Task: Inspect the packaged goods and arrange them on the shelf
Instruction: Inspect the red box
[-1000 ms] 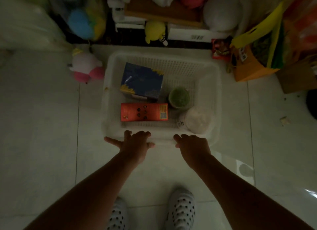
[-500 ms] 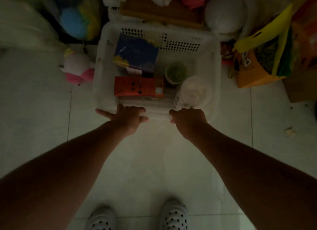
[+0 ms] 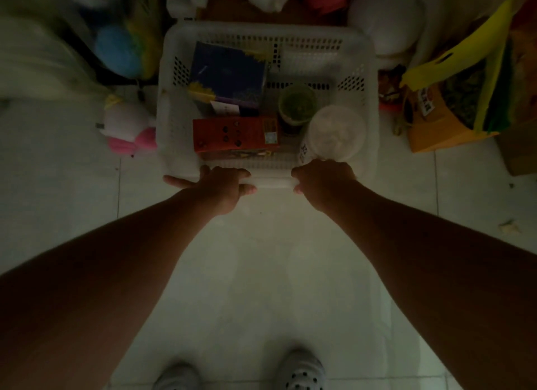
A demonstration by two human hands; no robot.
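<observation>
The left grip [image 3: 220, 186] and the right grip [image 3: 322, 183] each clasp the near rim of a white perforated basket [image 3: 273, 182] on the tiled floor [image 3: 261, 273], fingers curled over its edge. Inside, a blue box [image 3: 229, 72] lies far left and an orange carton [image 3: 232, 133] near left. A green-topped cup [image 3: 297, 103] and a white-lidded tub [image 3: 337, 133] stand at the right.
</observation>
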